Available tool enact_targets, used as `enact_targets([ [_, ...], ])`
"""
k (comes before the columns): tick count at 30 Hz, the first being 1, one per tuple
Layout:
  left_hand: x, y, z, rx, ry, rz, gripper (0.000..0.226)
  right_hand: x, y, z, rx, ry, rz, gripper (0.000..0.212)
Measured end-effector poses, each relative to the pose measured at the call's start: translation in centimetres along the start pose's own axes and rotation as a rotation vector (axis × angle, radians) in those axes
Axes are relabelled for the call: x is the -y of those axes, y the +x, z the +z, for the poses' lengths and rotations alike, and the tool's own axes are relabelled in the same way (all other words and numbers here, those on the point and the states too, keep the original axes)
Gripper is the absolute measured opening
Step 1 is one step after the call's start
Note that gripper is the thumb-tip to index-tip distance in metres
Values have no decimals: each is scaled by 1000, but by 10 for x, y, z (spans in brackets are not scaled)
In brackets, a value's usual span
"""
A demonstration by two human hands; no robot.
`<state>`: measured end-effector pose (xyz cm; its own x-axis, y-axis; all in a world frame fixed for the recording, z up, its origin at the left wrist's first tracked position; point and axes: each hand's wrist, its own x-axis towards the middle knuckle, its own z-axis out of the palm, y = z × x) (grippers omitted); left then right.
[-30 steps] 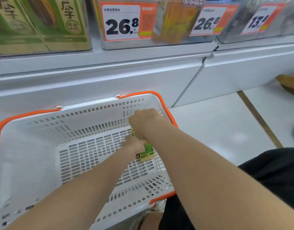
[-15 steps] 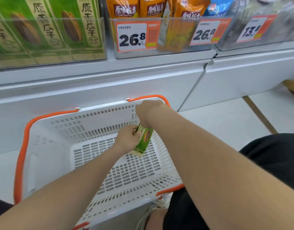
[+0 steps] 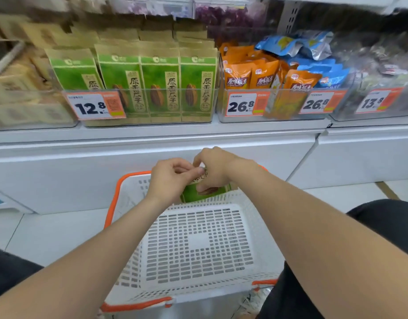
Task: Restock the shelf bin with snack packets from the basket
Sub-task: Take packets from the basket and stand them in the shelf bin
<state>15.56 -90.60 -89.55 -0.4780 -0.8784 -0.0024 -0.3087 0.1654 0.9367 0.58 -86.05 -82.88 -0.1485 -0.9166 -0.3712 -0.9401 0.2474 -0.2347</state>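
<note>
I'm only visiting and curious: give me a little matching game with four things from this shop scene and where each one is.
Things:
1 held green packet
2 shelved green packets
3 orange packets
4 basket

Places:
a behind the 26.8 tag
b on the floor
c pinched between left hand and right hand
d behind the 12.8 tag

Pairs: 1-c, 2-d, 3-a, 4-b.

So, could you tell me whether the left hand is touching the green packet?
Touching. The head view shows the left hand pinching the packet at its top edge, with the right hand gripping it too.
</note>
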Motion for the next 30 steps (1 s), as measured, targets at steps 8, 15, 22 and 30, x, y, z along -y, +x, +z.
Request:
enact_targets([
  [8,-39,7,-48,-359,30,147,41,31,-7,-52,-348,845,-94,23],
  [15,-112,29,-74,-462,133,420,38,75,-17,-87,-452,1067,-208,52],
  [22,-165,72,-122,-427,512,669,32,86,-35,-145,-941,856,-425,74],
  [30,-173,105,-148,-383,755,436,29,75,-13,-200,-1097,1208,-486,40],
])
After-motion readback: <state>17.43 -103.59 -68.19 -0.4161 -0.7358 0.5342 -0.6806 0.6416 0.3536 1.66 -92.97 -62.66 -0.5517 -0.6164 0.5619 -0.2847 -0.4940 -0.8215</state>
